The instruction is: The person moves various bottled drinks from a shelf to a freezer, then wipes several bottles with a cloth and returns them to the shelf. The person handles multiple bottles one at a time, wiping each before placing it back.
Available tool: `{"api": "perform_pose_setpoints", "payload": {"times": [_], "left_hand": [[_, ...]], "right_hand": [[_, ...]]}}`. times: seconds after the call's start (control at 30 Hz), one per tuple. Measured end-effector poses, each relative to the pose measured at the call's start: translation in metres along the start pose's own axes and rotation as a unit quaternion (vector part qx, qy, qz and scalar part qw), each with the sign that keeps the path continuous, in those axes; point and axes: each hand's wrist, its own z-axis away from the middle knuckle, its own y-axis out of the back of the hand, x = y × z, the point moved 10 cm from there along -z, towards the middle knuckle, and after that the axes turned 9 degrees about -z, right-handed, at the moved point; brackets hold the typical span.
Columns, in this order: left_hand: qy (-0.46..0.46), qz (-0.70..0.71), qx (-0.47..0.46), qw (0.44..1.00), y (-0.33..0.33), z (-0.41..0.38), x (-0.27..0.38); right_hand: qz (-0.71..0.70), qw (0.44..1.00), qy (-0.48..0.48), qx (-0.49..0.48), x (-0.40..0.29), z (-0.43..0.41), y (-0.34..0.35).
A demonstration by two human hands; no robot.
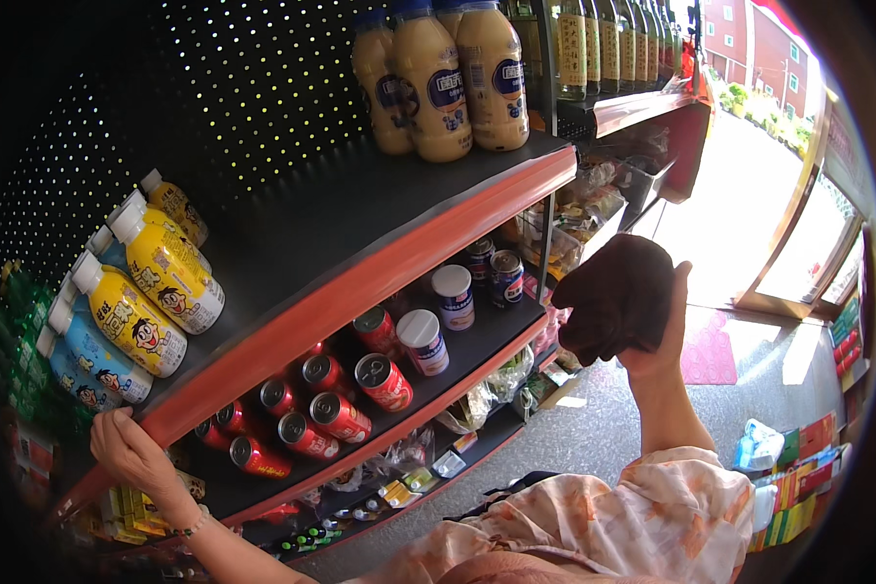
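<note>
My right hand is raised beside the shelves and holds a bunched dark brown cloth. The cloth hides most of the fingers. At the lower left, my left hand grips the red front edge of a black metal shelf, with its fingers bent at the strip. Close above that hand stand yellow plastic drink bottles and blue ones with white caps. A bare stretch of shelf board lies between them and several beige drink bottles at the far end.
Below, red drink cans, two white-lidded canisters and dark blue cans stand on a lower shelf. Glass bottles line a shelf beyond. A bright doorway opens at the right. Stacked boxes sit on the right.
</note>
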Motion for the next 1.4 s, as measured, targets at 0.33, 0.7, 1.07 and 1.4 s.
{"api": "perform_pose_setpoints", "payload": {"times": [0.33, 0.7, 1.07, 1.4], "left_hand": [[0.052, 0.449, -0.014, 0.892, -0.007, -0.171, 0.241], [0.117, 0.545, -0.248, 0.793, -0.140, -0.273, 0.380], [0.247, 0.647, -0.182, 0.698, -0.157, -0.262, 0.341], [0.335, 0.687, 0.005, 0.645, -0.012, -0.205, 0.217]], "right_hand": [[0.158, 0.960, -0.212, -0.092, 0.018, -0.037, 0.100], [0.087, 0.950, -0.265, -0.139, -0.037, -0.088, 0.163], [0.049, 0.933, -0.329, -0.141, -0.016, -0.073, 0.163], [-0.001, 0.871, -0.455, -0.187, 0.082, -0.036, 0.093]]}}
